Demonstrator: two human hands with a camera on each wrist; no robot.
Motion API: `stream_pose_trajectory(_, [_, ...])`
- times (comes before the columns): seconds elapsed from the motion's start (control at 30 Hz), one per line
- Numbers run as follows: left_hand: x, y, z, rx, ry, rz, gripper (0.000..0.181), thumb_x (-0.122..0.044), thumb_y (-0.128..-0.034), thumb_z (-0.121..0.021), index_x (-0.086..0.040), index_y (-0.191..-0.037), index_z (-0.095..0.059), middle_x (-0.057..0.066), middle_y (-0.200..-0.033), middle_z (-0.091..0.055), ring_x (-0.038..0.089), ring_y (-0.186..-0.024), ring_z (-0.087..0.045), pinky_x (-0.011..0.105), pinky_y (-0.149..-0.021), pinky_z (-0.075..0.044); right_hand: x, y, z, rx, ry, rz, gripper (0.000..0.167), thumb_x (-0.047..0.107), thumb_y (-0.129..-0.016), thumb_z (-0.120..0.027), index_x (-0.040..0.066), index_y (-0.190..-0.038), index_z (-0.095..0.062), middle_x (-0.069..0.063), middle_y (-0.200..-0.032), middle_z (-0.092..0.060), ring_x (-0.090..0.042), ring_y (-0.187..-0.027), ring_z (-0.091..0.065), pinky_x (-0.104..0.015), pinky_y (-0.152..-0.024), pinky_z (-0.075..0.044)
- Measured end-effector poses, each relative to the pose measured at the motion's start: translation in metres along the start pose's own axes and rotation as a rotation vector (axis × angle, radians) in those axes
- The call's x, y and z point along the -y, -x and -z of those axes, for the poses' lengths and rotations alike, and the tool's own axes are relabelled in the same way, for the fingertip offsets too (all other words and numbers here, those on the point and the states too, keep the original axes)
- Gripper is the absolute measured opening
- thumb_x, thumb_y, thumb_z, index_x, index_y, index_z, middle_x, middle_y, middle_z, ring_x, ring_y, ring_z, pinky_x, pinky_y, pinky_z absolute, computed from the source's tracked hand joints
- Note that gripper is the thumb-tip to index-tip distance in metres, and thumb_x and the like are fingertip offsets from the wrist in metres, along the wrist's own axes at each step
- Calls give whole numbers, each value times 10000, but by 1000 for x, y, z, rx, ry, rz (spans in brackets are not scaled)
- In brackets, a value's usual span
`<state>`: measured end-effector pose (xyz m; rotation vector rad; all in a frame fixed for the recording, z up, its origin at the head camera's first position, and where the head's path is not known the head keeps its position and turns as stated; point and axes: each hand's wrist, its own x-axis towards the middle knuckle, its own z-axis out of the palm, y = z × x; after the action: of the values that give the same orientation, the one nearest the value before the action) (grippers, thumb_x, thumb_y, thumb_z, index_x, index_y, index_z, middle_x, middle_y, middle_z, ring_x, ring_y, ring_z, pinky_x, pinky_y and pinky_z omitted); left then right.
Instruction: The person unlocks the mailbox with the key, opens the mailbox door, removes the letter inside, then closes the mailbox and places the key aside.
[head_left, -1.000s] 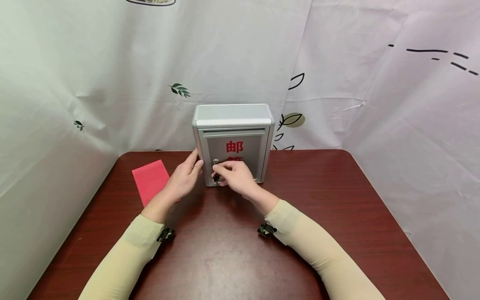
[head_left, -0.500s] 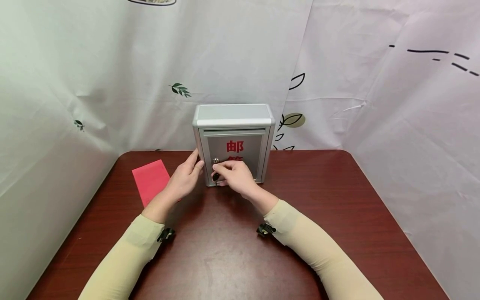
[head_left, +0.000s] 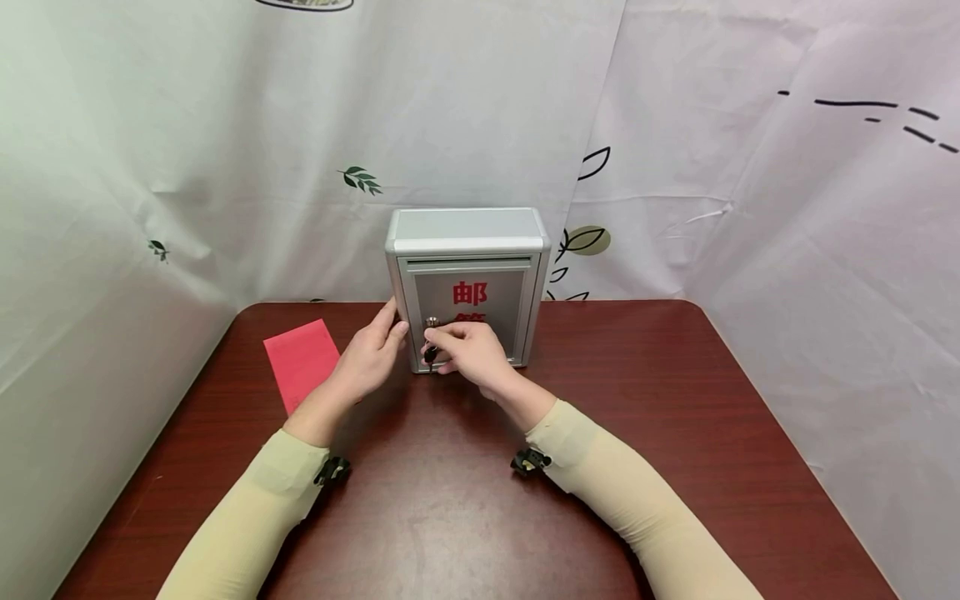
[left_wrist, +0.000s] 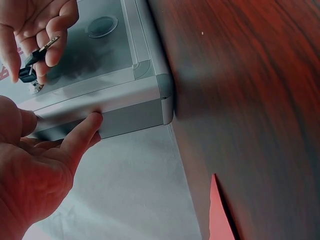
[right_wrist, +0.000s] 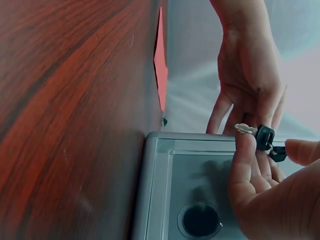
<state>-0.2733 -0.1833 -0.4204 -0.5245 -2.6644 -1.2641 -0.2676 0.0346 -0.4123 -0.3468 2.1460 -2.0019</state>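
A silver metal mailbox [head_left: 468,227] with red characters stands upright at the back of the table. My left hand [head_left: 369,354] rests against its left side, fingers fairly straight along the side panel and thumb near the front edge. At the lock [left_wrist: 35,88] on the door's left side, my right hand [head_left: 472,354] pinches the black head of a key [right_wrist: 278,153] between thumb and fingers. The key's blade is hidden; it appears to sit in the lock. Linked to it, a second black-headed key [right_wrist: 264,137] dangles across the right fingers. The mailbox door is closed.
A red envelope [head_left: 302,362] lies on the dark wooden table [head_left: 630,400], left of the mailbox and partly behind the left forearm. White printed cloth [head_left: 480,108] hangs behind the table and along both sides. A round dark disc [right_wrist: 200,220] is on the mailbox's front panel.
The dangling key has swung slightly to the left below the right hand. Both hands and the mailbox have stayed almost in place.
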Motion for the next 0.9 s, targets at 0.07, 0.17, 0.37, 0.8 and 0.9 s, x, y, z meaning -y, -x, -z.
stream_pose_trajectory(0.07, [0, 0, 0, 7, 3, 5, 624, -270, -1214, -475, -122, -1783, -263, 288, -1560, -601, 474, -1180, -761, 643, -1139, -500, 0, 0, -1, -10, -12, -5, 305, 256, -1077, -765, -16, -1200, -829, -120, -1007, -836, -152, -797, -773, -332, -714, -669])
stream_pose_trajectory(0.17, [0, 0, 0, 13, 3, 10, 635, -270, -1213, -479, -110, -1784, -251, 290, -1573, -590, 470, -1179, -762, 643, -1137, -503, 1, 1, -2, -31, -17, -9, 305, 264, -1066, -785, -10, -1190, -835, -116, -1006, -838, -149, -794, -777, -337, -722, -671])
stream_pose_trajectory(0.37, [-1, 0, 0, 15, -22, 13, 638, -273, -1210, -485, -99, -1780, -257, 289, -1447, -684, 431, -1170, -767, 637, -1128, -506, 3, 2, -3, -77, 7, -10, 297, 278, -1045, -813, 5, -1153, -851, -104, -965, -842, -143, -720, -761, -427, -759, -683])
stream_pose_trajectory(0.8, [-2, 2, -2, 5, -75, 4, 608, -270, -1216, -469, -101, -1772, -289, 271, -1390, -718, 414, -1218, -724, 643, -1147, -481, 6, 4, -5, -115, 45, -31, 280, 289, -999, -869, 22, -1087, -866, -69, -879, -828, -133, -624, -726, -459, -773, -687])
stream_pose_trajectory(0.9, [-2, 2, -2, 4, -79, 4, 603, -262, -1214, -474, -102, -1768, -299, 268, -1409, -709, 416, -1242, -714, 643, -1149, -482, 5, 3, -6, -128, 49, -37, 286, 287, -984, -885, 20, -1086, -864, -73, -862, -828, -134, -620, -729, -430, -753, -687])
